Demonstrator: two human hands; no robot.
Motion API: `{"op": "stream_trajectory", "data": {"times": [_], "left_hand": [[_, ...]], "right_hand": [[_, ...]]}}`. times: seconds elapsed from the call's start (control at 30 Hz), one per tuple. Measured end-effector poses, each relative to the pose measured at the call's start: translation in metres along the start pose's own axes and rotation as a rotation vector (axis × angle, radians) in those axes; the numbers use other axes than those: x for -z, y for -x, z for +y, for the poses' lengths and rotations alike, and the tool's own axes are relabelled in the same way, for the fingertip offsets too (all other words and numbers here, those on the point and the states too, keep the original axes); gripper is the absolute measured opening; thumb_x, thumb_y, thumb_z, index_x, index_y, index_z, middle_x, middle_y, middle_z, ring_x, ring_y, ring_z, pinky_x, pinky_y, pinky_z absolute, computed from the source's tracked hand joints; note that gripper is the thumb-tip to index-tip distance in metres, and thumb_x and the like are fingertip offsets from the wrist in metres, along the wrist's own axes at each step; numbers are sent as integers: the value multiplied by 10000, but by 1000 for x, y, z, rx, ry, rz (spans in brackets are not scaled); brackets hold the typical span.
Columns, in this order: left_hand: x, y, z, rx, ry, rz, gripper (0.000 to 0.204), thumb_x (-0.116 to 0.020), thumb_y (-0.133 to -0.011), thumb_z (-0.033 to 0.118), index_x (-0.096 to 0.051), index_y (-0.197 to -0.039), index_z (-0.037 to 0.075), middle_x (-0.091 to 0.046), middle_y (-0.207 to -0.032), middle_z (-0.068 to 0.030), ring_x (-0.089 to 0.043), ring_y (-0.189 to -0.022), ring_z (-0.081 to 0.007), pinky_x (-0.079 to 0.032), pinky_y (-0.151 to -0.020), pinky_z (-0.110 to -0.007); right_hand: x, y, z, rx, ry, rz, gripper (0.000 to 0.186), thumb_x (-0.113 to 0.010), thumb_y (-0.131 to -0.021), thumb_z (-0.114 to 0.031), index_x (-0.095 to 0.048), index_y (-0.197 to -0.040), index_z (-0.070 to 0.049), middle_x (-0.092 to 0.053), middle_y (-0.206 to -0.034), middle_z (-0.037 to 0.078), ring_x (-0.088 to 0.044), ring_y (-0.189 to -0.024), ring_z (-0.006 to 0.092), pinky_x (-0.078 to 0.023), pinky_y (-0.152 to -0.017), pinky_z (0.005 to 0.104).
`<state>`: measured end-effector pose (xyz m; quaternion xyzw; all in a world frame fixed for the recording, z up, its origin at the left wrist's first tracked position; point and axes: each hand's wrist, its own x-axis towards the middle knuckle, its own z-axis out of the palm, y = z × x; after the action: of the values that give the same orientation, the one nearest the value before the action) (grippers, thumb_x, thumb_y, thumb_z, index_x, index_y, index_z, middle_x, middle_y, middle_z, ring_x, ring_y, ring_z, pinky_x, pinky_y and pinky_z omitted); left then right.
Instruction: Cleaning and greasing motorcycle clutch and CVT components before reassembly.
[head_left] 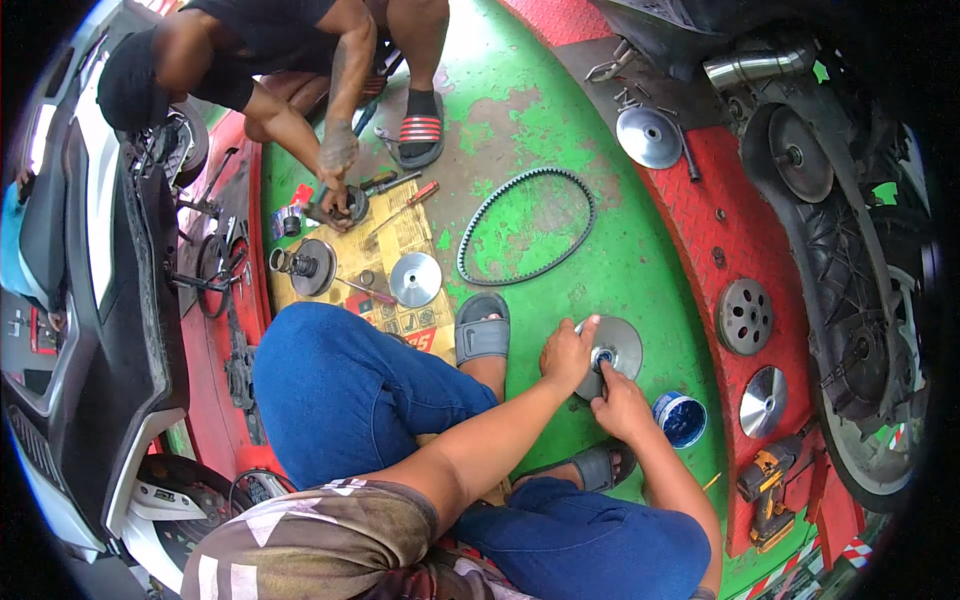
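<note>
The pulley disc (624,346), its rim pinched in the left hand's (567,357) grip, is best greased evenly around its hub (602,356) by the right hand (623,406), whose grip is unclear.

Left hand (568,356): at the left edge of the disc (622,345), back of the hand uppermost, some fingers pointing up along the rim; grip beneath hidden. Right hand (622,405): just below the disc, one finger extended to its centre, tip at the hub; other fingers bent, partly hidden. Left forearm (490,430): bare, slanting up to the disc from lower left. Right forearm (680,480): bare, rising to it from lower right; wrist angled up-left. Hands close together, apart. Legs: both bent; left knee well left of the disc, right knee below it.
</note>
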<state>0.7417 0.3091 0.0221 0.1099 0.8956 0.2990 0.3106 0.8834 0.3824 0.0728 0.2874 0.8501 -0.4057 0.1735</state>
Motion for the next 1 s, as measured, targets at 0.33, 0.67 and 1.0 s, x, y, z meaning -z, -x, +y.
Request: {"op": "stream_trajectory", "data": {"times": [0.33,0.67,1.0], "left_hand": [[-3,-7,-1,-30,-3,54,724,-480,-1034,673,-639,-1019,-34,-704,-1012,-357,-677,-1000,-531,-515,-875,-598],[-3,-8,-5,-44,-24,50,739,-472,-1036,676,-640,-1011,-43,-707,-999,-355,-677,-1000,-536,-515,-879,-587],[-3,-5,-3,-84,-39,57,733,-473,-1037,672,-636,-992,-40,-704,-968,-353,-678,-962,-537,-514,-856,-592]], "right_hand": [[9,7,21,115,-20,173,615,-649,-853,-122,-558,-1452,-21,-662,-1276,239,-657,-1137,443,-537,-998,509],[15,12,25,139,248,191,555,-670,-871,-131,-628,-1423,-169,-622,-1080,167,-661,-1018,379,-558,-871,498],[16,-2,21,189,402,99,486,-597,-914,-104,-629,-1397,-153,-636,-1109,174,-665,-1082,361,-537,-925,499]]}}
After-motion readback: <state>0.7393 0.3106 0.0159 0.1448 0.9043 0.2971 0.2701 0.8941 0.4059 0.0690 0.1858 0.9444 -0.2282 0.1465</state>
